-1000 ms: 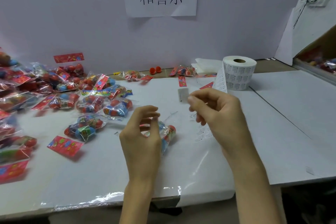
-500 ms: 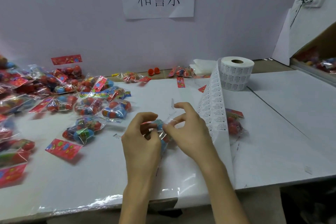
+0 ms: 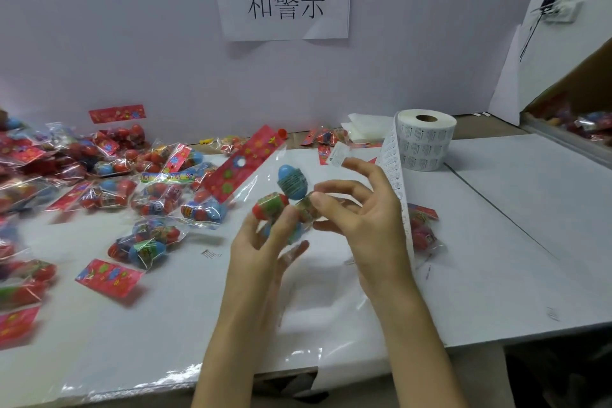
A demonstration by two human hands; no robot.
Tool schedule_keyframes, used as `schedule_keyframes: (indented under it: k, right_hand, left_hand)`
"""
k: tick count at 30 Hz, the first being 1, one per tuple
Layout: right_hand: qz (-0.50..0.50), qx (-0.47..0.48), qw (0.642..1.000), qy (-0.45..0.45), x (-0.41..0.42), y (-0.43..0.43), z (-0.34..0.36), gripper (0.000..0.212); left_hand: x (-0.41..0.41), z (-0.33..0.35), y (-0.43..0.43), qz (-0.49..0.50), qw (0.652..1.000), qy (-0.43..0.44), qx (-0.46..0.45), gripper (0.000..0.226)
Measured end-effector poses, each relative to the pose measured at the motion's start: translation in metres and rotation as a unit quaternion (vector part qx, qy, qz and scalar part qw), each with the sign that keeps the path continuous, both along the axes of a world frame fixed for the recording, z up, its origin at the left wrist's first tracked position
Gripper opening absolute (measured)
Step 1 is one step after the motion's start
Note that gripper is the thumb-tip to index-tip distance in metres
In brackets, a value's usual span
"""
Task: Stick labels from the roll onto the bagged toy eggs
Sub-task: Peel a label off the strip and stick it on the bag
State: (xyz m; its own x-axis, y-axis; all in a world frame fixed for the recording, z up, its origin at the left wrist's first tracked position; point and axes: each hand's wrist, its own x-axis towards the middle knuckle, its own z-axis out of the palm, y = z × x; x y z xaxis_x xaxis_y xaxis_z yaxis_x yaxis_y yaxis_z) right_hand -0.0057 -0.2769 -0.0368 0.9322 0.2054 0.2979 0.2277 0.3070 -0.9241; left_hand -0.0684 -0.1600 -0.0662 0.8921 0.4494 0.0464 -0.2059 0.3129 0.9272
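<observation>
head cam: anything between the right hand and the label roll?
Only the unrolled label strip, running from the label roll down past the back of the right hand; otherwise bare white table. The head view shows it.
</observation>
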Motion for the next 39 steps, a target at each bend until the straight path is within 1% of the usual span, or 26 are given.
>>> schedule_keyframes:
  k: [2, 5, 6, 9, 11, 12, 15, 18, 23, 28, 32, 39]
  right_hand:
    - [0.018, -0.011, 1.000, -0.001, -0.001, 0.002, -0.001, 0.050]
    - [0.037, -0.016, 0.999, -0.002, -0.002, 0.004, 0.000, 0.048]
    - [0.036, -0.017, 0.999, -0.005, -0.002, 0.004, -0.001, 0.043]
    - [0.006, -0.001, 1.000, -0.001, -0.001, 0.004, -0.001, 0.022]
    - [-0.006, 0.028, 0.999, 0.030, 0.000, 0.003, -0.002, 0.013]
    - [-0.005, 0.041, 0.998, 0.049, 0.000, 0.003, -0.001, 0.011]
    - [0.014, 0.067, 0.993, 0.096, -0.001, 0.006, -0.002, 0.014]
    - [0.020, 0.068, 0.989, 0.129, -0.005, 0.015, -0.005, 0.008]
    - [0.018, 0.064, 0.986, 0.153, -0.014, 0.035, -0.012, 0.015]
    - [0.009, 0.046, 0.986, 0.158, -0.022, 0.047, -0.015, 0.013]
    - [-0.004, 0.048, 0.986, 0.161, -0.026, 0.051, -0.016, 0.014]
    - [-0.032, 0.026, 0.990, 0.138, -0.024, 0.050, -0.018, 0.017]
  left_hand:
    - [0.001, -0.001, 0.001, -0.027, 0.999, -0.029, -0.019, 0.055]
    - [-0.001, -0.002, 0.004, -0.015, 0.998, -0.049, -0.034, 0.052]
    - [-0.003, -0.002, 0.005, -0.013, 0.998, -0.050, -0.038, 0.051]
    - [-0.003, 0.000, 0.005, -0.003, 0.996, -0.051, -0.066, 0.053]
    - [-0.003, 0.002, 0.006, 0.010, 0.994, -0.049, -0.101, 0.057]
    - [-0.003, 0.002, 0.006, 0.016, 0.992, -0.048, -0.118, 0.059]
    - [-0.003, 0.002, 0.007, 0.033, 0.990, -0.043, -0.133, 0.058]
    - [-0.003, -0.001, 0.007, 0.064, 0.989, -0.035, -0.127, 0.060]
    - [-0.007, -0.002, 0.007, 0.063, 0.984, -0.074, -0.150, 0.047]
    - [-0.007, -0.002, 0.007, 0.060, 0.986, -0.082, -0.133, 0.044]
    - [-0.008, -0.002, 0.006, 0.060, 0.988, -0.086, -0.117, 0.046]
    - [-0.005, -0.003, 0.007, 0.072, 0.990, -0.091, -0.075, 0.046]
